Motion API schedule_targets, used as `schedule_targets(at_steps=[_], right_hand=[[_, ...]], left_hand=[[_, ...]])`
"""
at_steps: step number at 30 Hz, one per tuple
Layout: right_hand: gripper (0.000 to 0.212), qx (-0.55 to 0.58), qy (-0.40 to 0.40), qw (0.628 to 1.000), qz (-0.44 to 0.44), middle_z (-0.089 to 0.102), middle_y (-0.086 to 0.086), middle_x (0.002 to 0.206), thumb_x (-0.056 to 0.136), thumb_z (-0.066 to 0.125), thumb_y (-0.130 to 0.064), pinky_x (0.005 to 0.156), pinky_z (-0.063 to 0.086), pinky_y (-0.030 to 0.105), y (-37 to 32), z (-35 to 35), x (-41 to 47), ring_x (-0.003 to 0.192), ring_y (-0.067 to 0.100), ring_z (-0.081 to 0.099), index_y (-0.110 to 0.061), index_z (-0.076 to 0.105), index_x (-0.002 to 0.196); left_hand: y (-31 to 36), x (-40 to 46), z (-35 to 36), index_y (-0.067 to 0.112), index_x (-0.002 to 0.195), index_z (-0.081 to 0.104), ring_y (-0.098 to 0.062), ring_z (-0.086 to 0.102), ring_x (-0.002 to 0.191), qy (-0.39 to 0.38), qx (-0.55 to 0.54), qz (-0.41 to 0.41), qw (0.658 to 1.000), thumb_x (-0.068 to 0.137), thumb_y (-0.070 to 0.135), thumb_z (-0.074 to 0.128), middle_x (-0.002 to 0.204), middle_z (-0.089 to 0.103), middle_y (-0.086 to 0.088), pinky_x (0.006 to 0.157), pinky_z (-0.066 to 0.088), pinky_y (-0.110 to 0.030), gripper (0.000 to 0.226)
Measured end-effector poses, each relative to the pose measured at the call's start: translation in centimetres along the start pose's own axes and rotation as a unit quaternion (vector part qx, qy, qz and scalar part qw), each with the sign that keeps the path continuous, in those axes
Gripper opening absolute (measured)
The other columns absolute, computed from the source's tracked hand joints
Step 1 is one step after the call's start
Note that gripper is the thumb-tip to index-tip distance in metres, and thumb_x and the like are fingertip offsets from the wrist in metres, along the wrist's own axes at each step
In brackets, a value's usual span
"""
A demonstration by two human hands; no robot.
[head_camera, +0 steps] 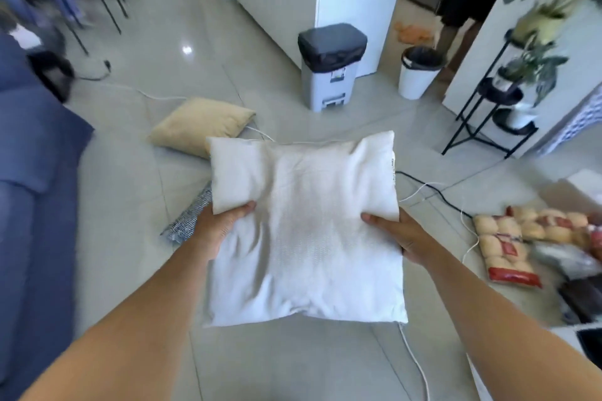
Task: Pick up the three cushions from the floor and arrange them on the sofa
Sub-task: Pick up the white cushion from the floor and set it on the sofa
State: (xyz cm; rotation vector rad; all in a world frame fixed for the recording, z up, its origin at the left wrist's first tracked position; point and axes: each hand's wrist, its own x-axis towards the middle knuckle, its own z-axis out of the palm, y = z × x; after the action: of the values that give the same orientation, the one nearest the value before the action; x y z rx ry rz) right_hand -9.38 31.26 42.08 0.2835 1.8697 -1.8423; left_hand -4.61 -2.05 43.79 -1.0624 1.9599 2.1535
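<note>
I hold a white cushion (303, 225) above the floor in front of me. My left hand (218, 228) grips its left edge and my right hand (397, 234) grips its right edge, thumbs on top. A beige cushion (202, 124) lies on the tiled floor beyond it. A blue-and-white patterned cushion (189, 218) lies on the floor under my left hand, mostly hidden by the white cushion. The blue sofa (32, 172) runs along the left edge of the view.
A grey pedal bin (329, 68) and a white bin (418, 75) stand ahead by a white wall. A black plant stand (498, 101) is at the right. Food packages (508, 241) and cables (433, 192) lie on the floor to the right.
</note>
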Motion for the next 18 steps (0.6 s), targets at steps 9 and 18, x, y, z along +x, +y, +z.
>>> schedule_targets(at_steps=[9, 18], right_hand=[[0.074, -0.036, -0.086, 0.985, -0.145, 0.072, 0.001, 0.122, 0.059, 0.091, -0.036, 0.094, 0.055, 0.05, -19.5, 5.6, -8.9, 0.111, 0.026, 0.069, -0.025, 0.061, 0.127], [0.073, -0.081, -0.254, 0.95, -0.164, 0.073, 0.003, 0.12, 0.06, 0.089, -0.033, 0.095, 0.054, 0.045, -24.6, 22.3, -7.5, 0.109, 0.024, 0.07, -0.02, 0.062, 0.127]], left_hand=[[16.4, -12.7, -7.8, 0.01, 0.122, 0.063, -0.026, 0.068, 0.105, 0.01, -0.092, 0.104, 0.99, 0.07, 0.012, 0.086, 0.114, 0.072, -0.009, 0.1, 0.05, -0.044, 0.057], [18.6, -18.7, -23.7, 0.016, 0.128, 0.062, -0.024, 0.067, 0.111, 0.136, -0.144, 0.149, 0.969, 0.05, 0.036, 0.095, 0.124, 0.069, -0.002, 0.097, 0.052, -0.045, 0.087]])
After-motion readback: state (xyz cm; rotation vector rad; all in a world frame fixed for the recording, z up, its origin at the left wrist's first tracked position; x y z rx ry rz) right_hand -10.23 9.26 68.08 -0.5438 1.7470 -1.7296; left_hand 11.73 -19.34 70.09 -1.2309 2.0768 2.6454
